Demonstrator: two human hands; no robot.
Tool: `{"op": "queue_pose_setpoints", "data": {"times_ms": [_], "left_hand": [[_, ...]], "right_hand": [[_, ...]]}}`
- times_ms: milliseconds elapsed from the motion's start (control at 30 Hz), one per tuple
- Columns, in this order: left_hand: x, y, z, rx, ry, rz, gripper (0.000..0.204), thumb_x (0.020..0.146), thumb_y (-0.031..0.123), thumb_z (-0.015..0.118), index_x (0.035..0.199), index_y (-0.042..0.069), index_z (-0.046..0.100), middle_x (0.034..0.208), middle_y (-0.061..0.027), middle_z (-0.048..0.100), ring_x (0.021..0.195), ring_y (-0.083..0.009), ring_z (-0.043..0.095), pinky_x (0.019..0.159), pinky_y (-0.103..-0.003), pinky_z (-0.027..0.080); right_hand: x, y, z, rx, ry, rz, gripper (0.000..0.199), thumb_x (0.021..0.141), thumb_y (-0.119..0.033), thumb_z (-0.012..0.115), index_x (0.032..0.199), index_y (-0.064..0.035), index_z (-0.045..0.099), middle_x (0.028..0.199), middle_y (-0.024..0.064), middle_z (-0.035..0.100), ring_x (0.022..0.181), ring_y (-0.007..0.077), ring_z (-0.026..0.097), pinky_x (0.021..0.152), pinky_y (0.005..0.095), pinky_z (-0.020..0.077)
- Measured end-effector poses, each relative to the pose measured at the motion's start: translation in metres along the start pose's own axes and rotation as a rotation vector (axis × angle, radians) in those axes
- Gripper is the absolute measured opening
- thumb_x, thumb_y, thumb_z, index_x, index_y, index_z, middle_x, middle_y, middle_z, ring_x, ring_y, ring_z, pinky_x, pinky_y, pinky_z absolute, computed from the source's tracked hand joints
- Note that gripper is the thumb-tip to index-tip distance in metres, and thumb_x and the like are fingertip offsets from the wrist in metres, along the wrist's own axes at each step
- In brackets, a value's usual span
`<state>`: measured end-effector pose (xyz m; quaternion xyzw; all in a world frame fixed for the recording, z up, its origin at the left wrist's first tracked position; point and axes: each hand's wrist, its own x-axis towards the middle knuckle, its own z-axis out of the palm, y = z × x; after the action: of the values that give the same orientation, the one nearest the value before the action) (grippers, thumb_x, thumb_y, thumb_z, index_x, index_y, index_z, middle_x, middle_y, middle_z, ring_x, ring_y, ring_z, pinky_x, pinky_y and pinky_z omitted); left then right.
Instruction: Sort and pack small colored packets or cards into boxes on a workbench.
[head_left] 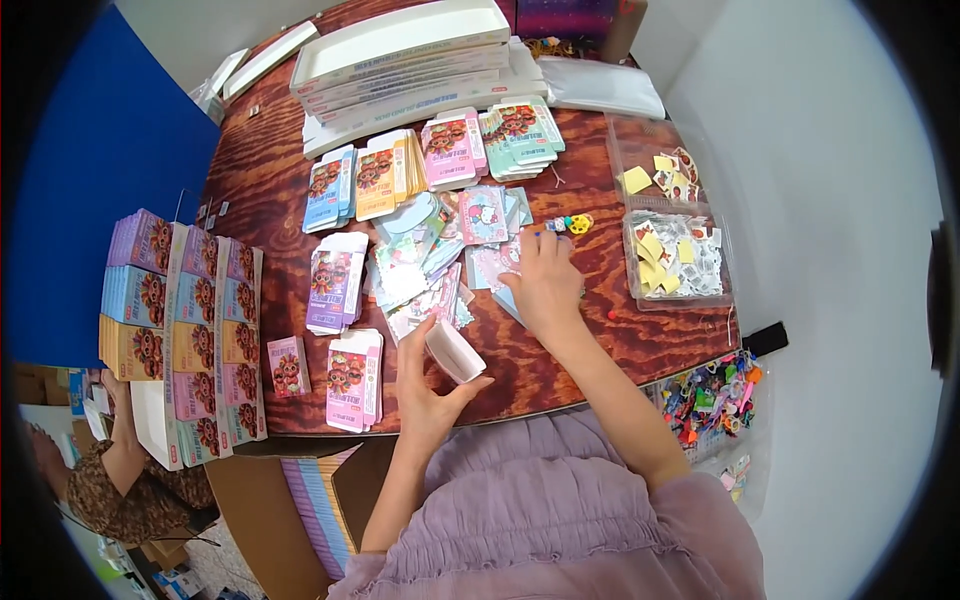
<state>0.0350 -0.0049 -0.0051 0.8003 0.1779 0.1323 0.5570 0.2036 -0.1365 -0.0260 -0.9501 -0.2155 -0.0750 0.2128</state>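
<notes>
My left hand [424,380] grips a small white-lined carton [455,352] between thumb and fingers, its open top facing up. Over the right side of a loose heap of cartoon cards [405,278], my right hand [548,280] reaches with its fingers stretched onto the pale cards. I cannot make out anything between those fingers. Just beyond its fingertips lie a yellow round charm [579,224] and a small blue one. A pink cartoon card [483,215] rests on top of the heap.
Flat carton stacks in blue [328,190], orange [382,183], pink [453,150], green [525,135] and purple [336,282] ring the cards. Filled display trays [215,335] stand left, white trays [400,45] behind. Right are a clear sorting tray [680,303] and trinkets [710,400]. Another person's arm [122,440] shows left.
</notes>
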Motion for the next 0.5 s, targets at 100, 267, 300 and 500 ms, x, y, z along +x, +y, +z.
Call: {"op": "queue_pose_setpoints", "data": {"times_ms": [100, 267, 300, 500], "left_hand": [[-0.002, 0.005, 0.000, 0.093, -0.013, -0.037, 0.094, 0.064, 0.015, 0.091, 0.145, 0.006, 0.045, 0.123, -0.0146, 0.055, 0.116, -0.0307, 0.055, 0.098, -0.039, 0.046], [-0.002, 0.003, -0.008, 0.313, -0.026, 0.062, 0.087, 0.066, 0.017, 0.090, 0.140, 0.002, 0.048, 0.124, -0.0169, 0.057, 0.114, -0.0325, 0.057, 0.096, -0.041, 0.047], [-0.002, 0.000, -0.010, 0.352, -0.018, 0.113, 0.084, 0.066, 0.017, 0.089, 0.138, 0.001, 0.049, 0.120, -0.0162, 0.058, 0.110, -0.0321, 0.059, 0.093, -0.040, 0.048], [-0.007, 0.004, -0.007, 0.392, -0.025, 0.142, 0.080, 0.067, 0.019, 0.088, 0.136, 0.001, 0.050, 0.127, -0.0174, 0.057, 0.117, -0.0344, 0.056, 0.096, -0.043, 0.048]], "right_hand": [[-0.001, -0.007, 0.004, 0.024, 0.058, -0.038, 0.060, 0.071, -0.017, 0.084, 0.121, -0.0035, 0.052, 0.109, 0.0150, 0.052, 0.108, 0.0369, 0.052, 0.077, 0.0430, 0.0536], [-0.007, 0.003, 0.001, 0.056, 0.096, -0.048, 0.055, 0.070, -0.015, 0.084, 0.116, -0.0018, 0.058, 0.113, 0.0147, 0.053, 0.110, 0.0362, 0.051, 0.086, 0.0443, 0.0493], [-0.010, 0.004, 0.001, 0.033, 0.090, -0.070, 0.055, 0.070, -0.016, 0.085, 0.116, -0.0015, 0.059, 0.113, 0.0145, 0.053, 0.111, 0.0358, 0.051, 0.086, 0.0450, 0.0480], [-0.012, -0.007, 0.002, -0.071, 0.068, -0.030, 0.056, 0.069, -0.020, 0.085, 0.115, -0.0008, 0.059, 0.113, 0.0138, 0.056, 0.116, 0.0348, 0.049, 0.087, 0.0456, 0.0422]]}}
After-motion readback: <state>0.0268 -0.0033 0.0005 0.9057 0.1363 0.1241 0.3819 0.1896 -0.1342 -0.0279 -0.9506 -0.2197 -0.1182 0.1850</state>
